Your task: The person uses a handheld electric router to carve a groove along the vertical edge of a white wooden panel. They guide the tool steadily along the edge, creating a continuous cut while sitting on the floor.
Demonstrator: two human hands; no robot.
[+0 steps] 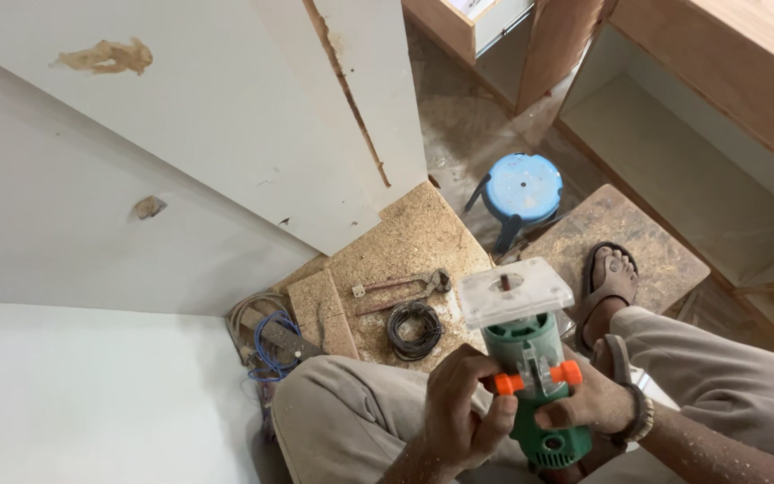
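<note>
Two hands wrapped around a green trim router, held above the lap: left hand pinching an orange knob, right hand gripping the body. Clear square base plate tilted upward.

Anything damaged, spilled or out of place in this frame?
Yes. The white panel has a ragged, chipped groove exposing raw board, plus brown smears. Sawdust covers the floor boards, where pincers and a wire coil lie loose.
</note>
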